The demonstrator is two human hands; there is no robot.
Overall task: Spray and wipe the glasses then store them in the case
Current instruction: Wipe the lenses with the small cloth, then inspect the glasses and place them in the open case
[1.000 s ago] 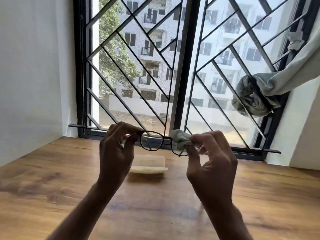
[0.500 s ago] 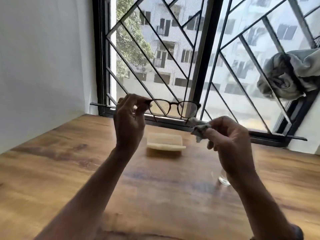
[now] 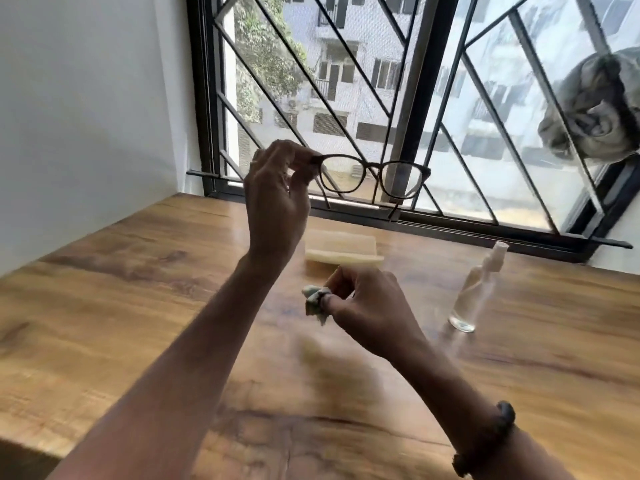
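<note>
1. The fingers (image 3: 294,157) of the left hand (image 3: 277,199) are curled and pinch the glasses (image 3: 375,167) at one outer corner of the frame, holding them up against the window (image 3: 415,98), well above the worktop (image 3: 138,306)
2. The right hand (image 3: 370,306) is lower and nearer the body, with its fingers bunched round a small crumpled cloth (image 3: 313,299); it is apart from the glasses
3. This looks like a check of the lenses against the daylight, so the grip should stay on the frame corner, off the glass; tilting the frame slowly would likely show any smears
4. If a smear shows, the cloth should probably come back up to that lens with the frame braced, as a one-corner hold lets it twist
5. The pale case (image 3: 341,251) lies on the worktop beyond the hands, and the spray bottle (image 3: 474,292) stands to the right, near enough to reach
6. Hard to tell: whether the lenses are clean, whether the case is open or closed since the left wrist covers part of it, and how much liquid the blurred bottle holds
7. The tips of the left fingers are hidden behind the hand itself
</note>
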